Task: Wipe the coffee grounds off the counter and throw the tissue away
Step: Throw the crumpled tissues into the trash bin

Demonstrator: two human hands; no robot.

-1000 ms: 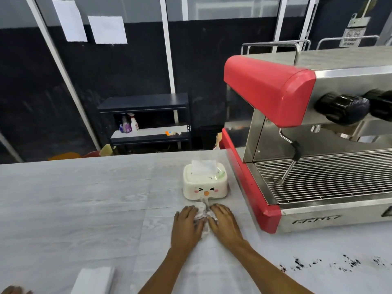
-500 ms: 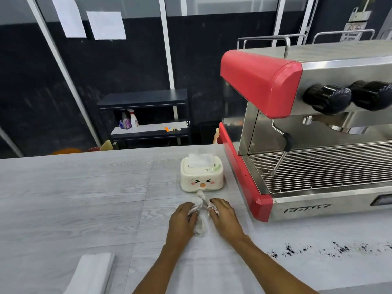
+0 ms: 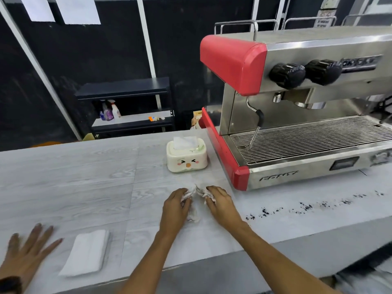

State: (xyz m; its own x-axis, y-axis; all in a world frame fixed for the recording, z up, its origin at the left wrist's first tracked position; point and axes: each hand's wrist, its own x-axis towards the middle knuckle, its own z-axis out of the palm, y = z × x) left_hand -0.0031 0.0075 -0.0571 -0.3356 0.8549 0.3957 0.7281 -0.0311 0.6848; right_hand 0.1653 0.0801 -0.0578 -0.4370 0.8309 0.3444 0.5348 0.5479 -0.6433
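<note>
Your left hand (image 3: 177,205) and right hand (image 3: 218,201) each pinch the crumpled tissue (image 3: 194,215) in a closed grip, bunching it into a wad, it seems. It rests on the surface (image 3: 84,177), well left of the coffee grounds (image 3: 307,207) you haven't yet wiped.

My left hand (image 3: 175,205) and right hand (image 3: 219,201) lie side by side, forearms stretched forward, fingers curled, each pinching the tissue (image 3: 194,211).
</note>
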